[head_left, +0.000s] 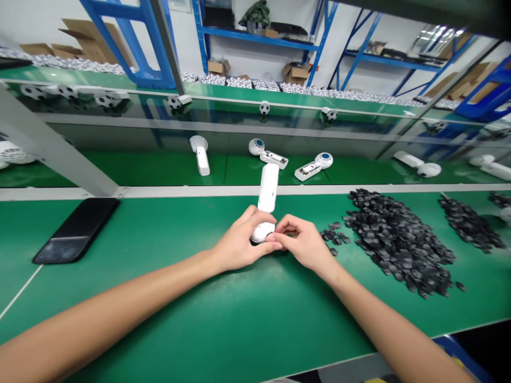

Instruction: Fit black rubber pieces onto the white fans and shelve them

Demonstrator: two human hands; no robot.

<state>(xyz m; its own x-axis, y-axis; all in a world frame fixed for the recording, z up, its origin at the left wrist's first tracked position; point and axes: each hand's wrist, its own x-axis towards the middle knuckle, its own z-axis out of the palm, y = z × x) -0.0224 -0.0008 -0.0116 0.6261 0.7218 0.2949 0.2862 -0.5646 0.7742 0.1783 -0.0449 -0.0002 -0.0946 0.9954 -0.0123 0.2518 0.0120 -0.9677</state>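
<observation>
The left hand (239,244) wraps over the round head (263,232) of a white handheld fan (264,205), fingers curled closed around it in a firm hold. The fan sits near the middle of the green desk (223,340), its handle (268,187) pointing toward the far edge. The right hand (303,243) is half closed beside the head, its fingertips (281,230) pinched together at the rim. Whether they hold a small part cannot be determined. A small cluster of black pieces (334,234) lies just beyond the right hand, with a large heap (399,244) farther toward the right edge. A black pad (75,231) lies near the left edge.

Recommended practice: keep the head braced in the left palm, so the right fingertips can work at the rim without shifting the fan.
</observation>
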